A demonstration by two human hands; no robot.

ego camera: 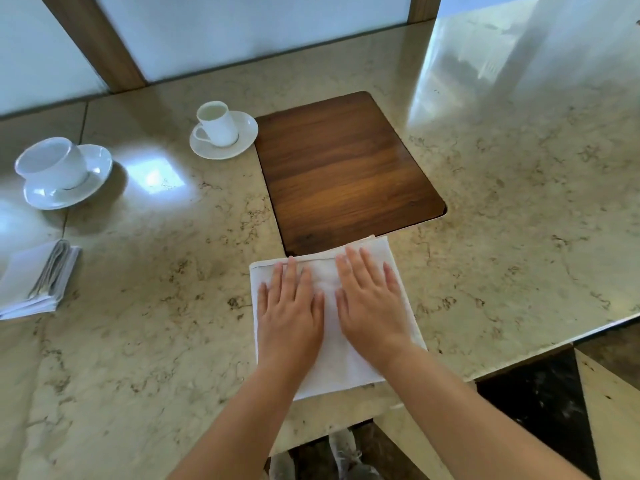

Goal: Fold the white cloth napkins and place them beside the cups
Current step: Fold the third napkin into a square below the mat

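Marble counter [485, 220]: flat hands [332, 306] press unlabelled napkin [329, 368].

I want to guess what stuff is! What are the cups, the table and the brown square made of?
The cups look like glazed white ceramic: smooth and shiny. The table looks like polished marble or a stone lookalike: beige with dark veins and bright window glare. The brown square seems to be varnished wood or veneer: streaky grain with a soft sheen.
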